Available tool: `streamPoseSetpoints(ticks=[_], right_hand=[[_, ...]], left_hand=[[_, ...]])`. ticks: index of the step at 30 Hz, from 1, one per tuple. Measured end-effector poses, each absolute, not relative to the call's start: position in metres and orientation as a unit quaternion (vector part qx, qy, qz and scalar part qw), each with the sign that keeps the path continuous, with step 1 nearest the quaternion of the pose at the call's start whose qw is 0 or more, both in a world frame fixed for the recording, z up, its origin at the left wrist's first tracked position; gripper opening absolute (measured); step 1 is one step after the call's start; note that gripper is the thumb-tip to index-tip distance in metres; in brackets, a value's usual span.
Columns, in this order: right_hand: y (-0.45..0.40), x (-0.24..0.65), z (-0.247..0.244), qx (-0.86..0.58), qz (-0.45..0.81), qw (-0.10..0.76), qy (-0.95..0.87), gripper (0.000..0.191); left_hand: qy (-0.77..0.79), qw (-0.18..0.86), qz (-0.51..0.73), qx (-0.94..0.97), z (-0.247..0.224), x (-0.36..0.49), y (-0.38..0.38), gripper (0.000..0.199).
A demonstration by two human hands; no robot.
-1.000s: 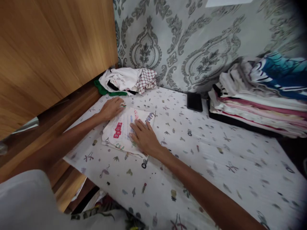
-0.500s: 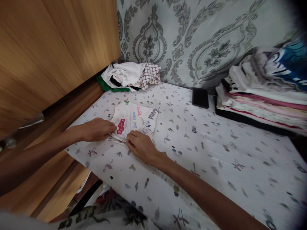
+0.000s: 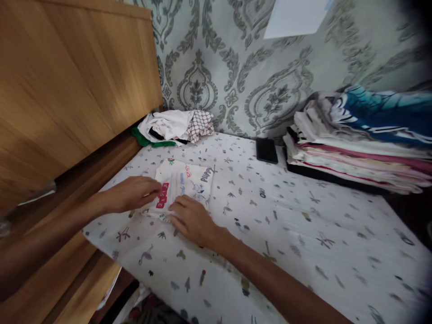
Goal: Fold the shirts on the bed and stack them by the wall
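A small white printed garment (image 3: 175, 182), folded into a compact shape, lies on the patterned sheet. It carries red, blue and green prints, with the word "PUPPY" near its right edge. Over its left edge is my left hand (image 3: 137, 193), fingers stretched out and thumb apart, with nothing visibly gripped. My right hand (image 3: 194, 220) rests on the garment's near edge, its fingers laid over the cloth and the thumb spread. Part of the near edge is hidden under that hand.
A loose heap of clothes (image 3: 172, 123) sits at the back left against the wall. To the right are a black phone-like object (image 3: 266, 150) and a tall stack of folded clothes (image 3: 357, 153). A wooden cabinet (image 3: 77, 67) stands along the left.
The view has tilted up, bringing white paper on the wall into sight. Both hands have loosened from the garment's near edge; the left fingers have straightened, and the right thumb has spread.
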State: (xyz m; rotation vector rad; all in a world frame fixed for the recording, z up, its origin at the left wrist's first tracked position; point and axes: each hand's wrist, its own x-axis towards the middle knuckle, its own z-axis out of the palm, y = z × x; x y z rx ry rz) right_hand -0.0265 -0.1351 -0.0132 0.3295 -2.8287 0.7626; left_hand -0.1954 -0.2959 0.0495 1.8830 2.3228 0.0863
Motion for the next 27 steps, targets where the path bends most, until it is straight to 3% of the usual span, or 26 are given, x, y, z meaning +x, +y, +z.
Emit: streamPoseSetpoints(ticks=[3, 7, 13, 16, 22, 27], right_hand=[[-0.145, -0.026, -0.023, 0.176, 0.209, 0.104, -0.956, 0.044], [-0.152, -0.019, -0.038, 0.192, 0.179, 0.092, -0.961, 0.063], [-0.151, -0.009, -0.035, 0.106, 0.220, 0.119, -0.963, 0.050], [-0.153, 0.000, -0.033, 0.044, 0.214, 0.123, -0.968, 0.047], [-0.161, 0.026, -0.033, 0.065, 0.226, 0.100, -0.967, 0.052], [-0.152, 0.048, -0.034, -0.065, 0.290, 0.185, -0.937, 0.038]], left_hand=[[0.791, 0.031, 0.116, 0.600, 0.012, -0.198, -0.280, 0.049], [0.792, 0.054, 0.070, 0.604, -0.036, -0.206, -0.278, 0.057], [0.746, 0.006, 0.047, 0.664, -0.026, -0.210, -0.245, 0.060], [0.675, 0.050, 0.044, 0.735, -0.020, -0.205, -0.195, 0.060], [0.630, 0.144, 0.031, 0.763, -0.033, -0.205, -0.105, 0.063], [0.685, 0.101, 0.086, 0.717, -0.026, -0.227, -0.096, 0.060]])
